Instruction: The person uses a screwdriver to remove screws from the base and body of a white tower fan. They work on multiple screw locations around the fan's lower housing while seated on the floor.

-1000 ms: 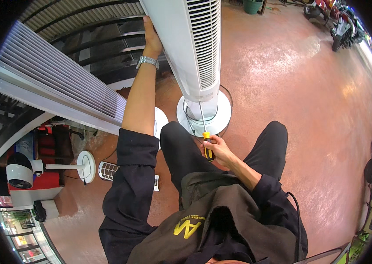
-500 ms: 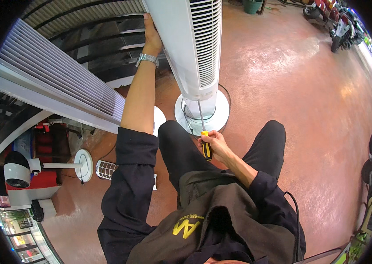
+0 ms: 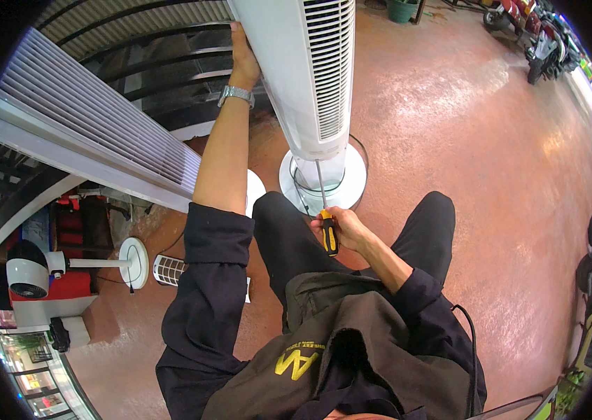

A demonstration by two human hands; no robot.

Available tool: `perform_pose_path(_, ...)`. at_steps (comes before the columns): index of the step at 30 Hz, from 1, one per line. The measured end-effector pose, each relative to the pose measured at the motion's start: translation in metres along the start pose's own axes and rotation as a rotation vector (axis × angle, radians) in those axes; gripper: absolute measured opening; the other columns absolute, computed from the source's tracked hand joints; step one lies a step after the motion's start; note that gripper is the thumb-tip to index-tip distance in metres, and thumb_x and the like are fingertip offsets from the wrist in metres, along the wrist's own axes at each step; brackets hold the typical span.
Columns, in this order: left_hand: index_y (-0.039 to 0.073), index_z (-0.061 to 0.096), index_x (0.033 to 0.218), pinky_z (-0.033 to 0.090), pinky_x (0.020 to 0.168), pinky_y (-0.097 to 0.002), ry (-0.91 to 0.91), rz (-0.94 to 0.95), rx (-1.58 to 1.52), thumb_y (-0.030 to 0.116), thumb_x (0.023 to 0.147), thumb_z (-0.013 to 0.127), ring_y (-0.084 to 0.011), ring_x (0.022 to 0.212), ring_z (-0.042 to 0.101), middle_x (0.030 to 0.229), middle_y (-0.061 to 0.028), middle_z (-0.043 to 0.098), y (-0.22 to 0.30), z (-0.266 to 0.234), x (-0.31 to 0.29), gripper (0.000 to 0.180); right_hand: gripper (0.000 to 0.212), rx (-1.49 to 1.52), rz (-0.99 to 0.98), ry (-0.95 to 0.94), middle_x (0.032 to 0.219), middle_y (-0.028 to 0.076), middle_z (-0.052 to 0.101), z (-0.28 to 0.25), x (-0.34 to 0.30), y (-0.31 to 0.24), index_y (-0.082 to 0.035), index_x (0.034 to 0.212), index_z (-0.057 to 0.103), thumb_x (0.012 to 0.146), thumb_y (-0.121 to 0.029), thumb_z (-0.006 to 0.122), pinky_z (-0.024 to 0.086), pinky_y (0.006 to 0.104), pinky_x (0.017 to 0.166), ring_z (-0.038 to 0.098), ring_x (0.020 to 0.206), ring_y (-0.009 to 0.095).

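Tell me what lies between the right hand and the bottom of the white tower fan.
In the head view, only the screwdriver's metal shaft spans that gap: the right hand grips its yellow-and-black handle, and the tip reaches the tower fan just above its round base.

bright daylight, glare on floor (upper right); fisheye bending, dark vignette at rim.

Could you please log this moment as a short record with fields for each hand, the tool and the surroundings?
Left hand: raised, gripping the side of the white tower fan
Right hand: holds a screwdriver with a yellow and black handle
Screwdriver shaft: points up at the fan's lower end
Fan base: round, on the reddish floor
Nearby: white pedestal fan lying at left; parked scooters at right
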State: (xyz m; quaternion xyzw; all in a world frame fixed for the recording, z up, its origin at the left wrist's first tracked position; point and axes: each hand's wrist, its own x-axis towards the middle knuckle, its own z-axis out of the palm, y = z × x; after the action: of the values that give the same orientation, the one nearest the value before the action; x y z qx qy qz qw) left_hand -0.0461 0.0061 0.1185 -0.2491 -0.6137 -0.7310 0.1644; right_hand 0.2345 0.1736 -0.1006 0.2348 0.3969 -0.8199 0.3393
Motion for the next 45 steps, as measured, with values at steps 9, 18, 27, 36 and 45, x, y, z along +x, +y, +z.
perform_pose_path(9, 0.004, 0.049, 0.139, 0.045, 0.101, -0.0334, -0.027, -0.007, 0.01, 0.07, 0.098, 0.021, -0.0221, 0.117, 0.058, 0.131, -0.0136, 0.059, 0.001, 0.005, 0.001, 0.082, 0.03, -0.279, -0.075, 0.144, 0.084, 0.011, 0.061, -0.01, 0.017, 0.003, -0.004, 0.109, 0.05, 0.097, -0.026, 0.064, 0.047, 0.0271, 0.056, 0.058, 0.067, 0.013)
perform_pose_path(18, 0.004, 0.05, 0.138, 0.045, 0.102, -0.0331, -0.008, -0.02, 0.005, 0.068, 0.099, 0.02, -0.0214, 0.117, 0.058, 0.131, -0.0135, 0.059, -0.001, 0.001, -0.002, 0.081, 0.026, -0.088, -0.169, 0.032, 0.078, 0.007, 0.062, 0.008, -0.003, -0.003, -0.003, 0.114, 0.056, 0.093, -0.013, 0.069, 0.05, 0.0308, 0.055, 0.059, 0.064, 0.015)
perform_pose_path(27, 0.004, 0.047, 0.14, 0.041, 0.106, -0.0335, 0.014, -0.113, 0.009, 0.062, 0.103, 0.019, -0.0203, 0.123, 0.053, 0.135, -0.011, 0.056, 0.012, 0.005, -0.012, 0.074, 0.035, -0.348, -0.183, 0.127, 0.083, 0.005, 0.064, -0.013, 0.011, 0.009, -0.001, 0.113, 0.063, 0.085, -0.016, 0.079, 0.046, 0.0269, 0.058, 0.057, 0.067, 0.012)
perform_pose_path(36, 0.0, 0.052, 0.131, 0.041, 0.103, -0.0339, 0.409, -0.143, 0.353, 0.032, 0.1, 0.057, -0.0215, 0.12, 0.054, 0.128, -0.0148, 0.058, -0.066, 0.001, -0.159, 0.045, 0.032, -0.439, -0.145, 0.134, 0.08, 0.002, 0.064, -0.028, -0.022, 0.014, 0.001, 0.114, 0.066, 0.088, -0.016, 0.075, 0.044, 0.0246, 0.055, 0.056, 0.066, 0.009)
perform_pose_path(45, -0.001, 0.061, 0.11, 0.057, 0.077, -0.0293, 0.325, -0.903, -0.275, 0.027, 0.095, 0.067, -0.018, 0.083, 0.069, 0.099, -0.0097, 0.069, -0.105, 0.035, -0.283, 0.033, 0.035, -0.273, -0.209, 0.043, 0.077, -0.002, 0.06, -0.017, -0.005, 0.008, 0.003, 0.12, 0.061, 0.091, -0.013, 0.072, 0.038, 0.0212, 0.052, 0.051, 0.062, 0.005)
